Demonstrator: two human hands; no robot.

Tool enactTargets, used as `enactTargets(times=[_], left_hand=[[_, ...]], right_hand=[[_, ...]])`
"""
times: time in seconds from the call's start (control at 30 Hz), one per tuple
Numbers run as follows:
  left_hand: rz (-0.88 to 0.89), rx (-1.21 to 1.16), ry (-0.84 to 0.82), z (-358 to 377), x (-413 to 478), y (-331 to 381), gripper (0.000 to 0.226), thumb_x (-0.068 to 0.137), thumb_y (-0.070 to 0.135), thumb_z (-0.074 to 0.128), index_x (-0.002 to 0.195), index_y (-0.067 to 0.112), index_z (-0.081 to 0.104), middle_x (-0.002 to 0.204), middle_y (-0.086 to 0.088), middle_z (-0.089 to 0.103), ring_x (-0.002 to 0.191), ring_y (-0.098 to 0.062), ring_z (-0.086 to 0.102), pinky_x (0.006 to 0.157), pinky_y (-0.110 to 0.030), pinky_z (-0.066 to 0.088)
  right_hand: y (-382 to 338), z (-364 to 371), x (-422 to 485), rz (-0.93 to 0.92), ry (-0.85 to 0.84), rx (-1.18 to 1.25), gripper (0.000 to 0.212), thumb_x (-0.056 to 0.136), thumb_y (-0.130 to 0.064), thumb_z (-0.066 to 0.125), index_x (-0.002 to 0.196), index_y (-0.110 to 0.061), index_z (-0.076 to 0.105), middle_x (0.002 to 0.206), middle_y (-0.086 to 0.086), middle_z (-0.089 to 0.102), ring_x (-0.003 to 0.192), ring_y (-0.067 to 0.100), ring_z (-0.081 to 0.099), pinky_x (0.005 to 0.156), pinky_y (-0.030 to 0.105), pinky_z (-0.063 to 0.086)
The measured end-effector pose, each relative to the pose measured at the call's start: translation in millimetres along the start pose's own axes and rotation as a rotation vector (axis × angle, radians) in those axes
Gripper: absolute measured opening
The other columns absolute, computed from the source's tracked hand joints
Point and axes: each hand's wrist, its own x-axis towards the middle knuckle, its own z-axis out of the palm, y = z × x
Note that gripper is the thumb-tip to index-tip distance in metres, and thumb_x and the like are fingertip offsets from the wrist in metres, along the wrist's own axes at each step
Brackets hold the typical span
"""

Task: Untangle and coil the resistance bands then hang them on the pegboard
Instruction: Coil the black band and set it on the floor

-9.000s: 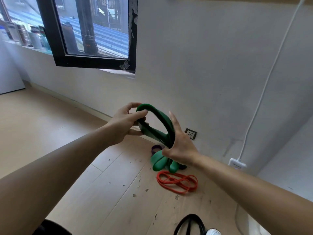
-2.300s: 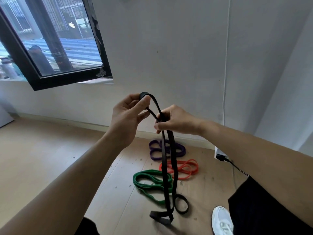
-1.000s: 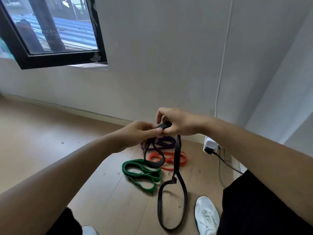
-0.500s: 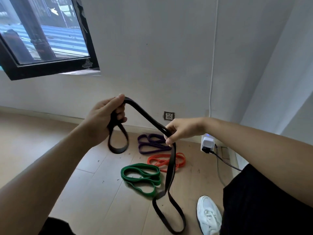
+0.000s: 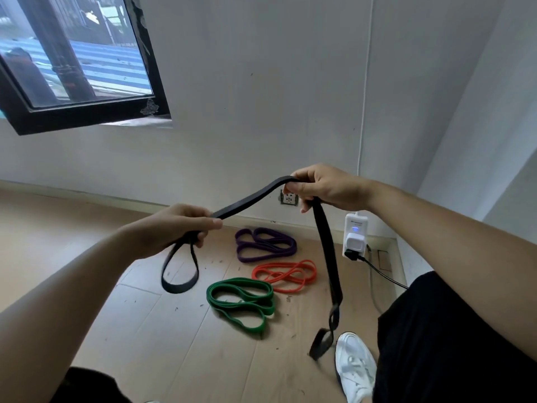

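A long black resistance band (image 5: 250,199) stretches between both hands above the floor. My left hand (image 5: 177,228) grips one part, and a short loop of the band hangs below it. My right hand (image 5: 322,187) pinches the band higher up, and a long twisted length drops from it toward the floor by a white shoe (image 5: 354,367). On the wooden floor lie a green band (image 5: 241,301), an orange band (image 5: 284,274) and a purple band (image 5: 264,245), each loosely coiled. No pegboard is in view.
A white wall stands ahead with a socket (image 5: 289,197) low on it. A white power strip (image 5: 356,237) with a black plug and cable sits at the wall's foot. A dark-framed window (image 5: 81,68) is at the upper left. Small debris dots the floor.
My right hand has risen and my left hand has dropped, so the band's slope between them has reversed. The hanging end has swung right toward the shoe.
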Motion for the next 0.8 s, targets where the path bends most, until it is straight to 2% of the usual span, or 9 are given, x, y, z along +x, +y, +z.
enactTargets(times=[0.1, 0.2, 0.33, 0.47, 0.57, 0.63, 0.73, 0.8], left_hand=[[0.008, 0.101, -0.037, 15.5, 2.6, 5.8, 0.044, 0.08, 0.037, 0.083, 0.105, 0.002, 0.072, 0.081, -0.009, 0.064, 0.08, -0.023, 0.064, 0.086, -0.036, 0.053], [0.037, 0.084, -0.052, 35.5, 5.4, 17.0, 0.046, 0.077, 0.033, 0.079, 0.109, 0.002, 0.071, 0.084, -0.007, 0.069, 0.084, -0.022, 0.068, 0.091, -0.038, 0.054], [0.103, 0.013, -0.106, 59.1, 8.3, 28.9, 0.038, 0.083, 0.029, 0.08, 0.107, 0.001, 0.07, 0.076, 0.0, 0.065, 0.075, -0.015, 0.063, 0.077, -0.032, 0.051], [0.15, 0.009, -0.053, 69.1, 6.1, 35.4, 0.019, 0.082, 0.034, 0.074, 0.082, 0.015, 0.074, 0.058, 0.008, 0.048, 0.054, -0.008, 0.043, 0.062, -0.03, 0.035], [0.23, -0.089, 0.031, 65.7, 5.8, 38.3, 0.017, 0.086, 0.028, 0.07, 0.074, 0.016, 0.071, 0.054, 0.008, 0.038, 0.05, -0.009, 0.033, 0.063, -0.034, 0.029], [0.284, -0.148, 0.072, 60.8, 4.2, 40.0, 0.014, 0.087, 0.027, 0.073, 0.076, 0.017, 0.072, 0.055, 0.007, 0.034, 0.05, -0.01, 0.031, 0.062, -0.032, 0.033], [0.331, -0.265, 0.16, 44.8, -0.2, 41.5, 0.015, 0.091, 0.029, 0.07, 0.082, 0.017, 0.068, 0.058, 0.007, 0.035, 0.05, -0.01, 0.033, 0.064, -0.028, 0.043], [0.345, -0.362, 0.195, 32.6, -4.3, 42.2, 0.023, 0.094, 0.03, 0.066, 0.073, 0.022, 0.061, 0.057, 0.008, 0.033, 0.05, -0.01, 0.032, 0.066, -0.029, 0.04]], right_hand=[[-4.5, 9.9, 0.9, -0.031, 0.003, -0.025, 0.033, 0.1, -0.025, 0.06, 0.115, 0.004, 0.066, 0.084, 0.014, 0.045, 0.061, 0.017, 0.05, 0.068, 0.033, 0.05], [-13.7, 23.6, 0.9, -0.059, -0.041, -0.102, 0.028, 0.097, -0.023, 0.066, 0.105, 0.004, 0.069, 0.075, 0.014, 0.048, 0.058, 0.018, 0.047, 0.057, 0.029, 0.042], [-24.7, 41.6, 2.6, -0.062, -0.174, -0.324, 0.02, 0.092, -0.024, 0.073, 0.099, -0.005, 0.074, 0.071, 0.004, 0.063, 0.063, 0.013, 0.056, 0.058, 0.027, 0.043], [-20.2, 47.7, 3.7, -0.038, -0.198, -0.325, 0.017, 0.084, -0.016, 0.082, 0.095, -0.007, 0.072, 0.075, -0.001, 0.068, 0.068, 0.009, 0.062, 0.062, 0.024, 0.047], [-14.0, 49.2, 5.9, -0.003, -0.239, -0.221, 0.017, 0.083, -0.007, 0.081, 0.093, -0.001, 0.068, 0.078, 0.002, 0.067, 0.075, 0.012, 0.064, 0.069, 0.023, 0.05], [-8.1, 52.1, 8.3, 0.019, -0.28, -0.194, 0.02, 0.084, -0.005, 0.079, 0.095, 0.005, 0.065, 0.081, 0.003, 0.065, 0.078, 0.014, 0.063, 0.072, 0.023, 0.051], [9.1, 61.0, 13.7, 0.045, -0.257, -0.271, 0.015, 0.082, -0.006, 0.079, 0.091, -0.001, 0.068, 0.081, 0.003, 0.067, 0.078, 0.014, 0.065, 0.075, 0.027, 0.054], [18.8, 68.2, 16.8, 0.055, -0.198, -0.291, 0.009, 0.082, -0.006, 0.077, 0.086, -0.004, 0.07, 0.076, 0.0, 0.066, 0.072, 0.011, 0.063, 0.07, 0.025, 0.05]])
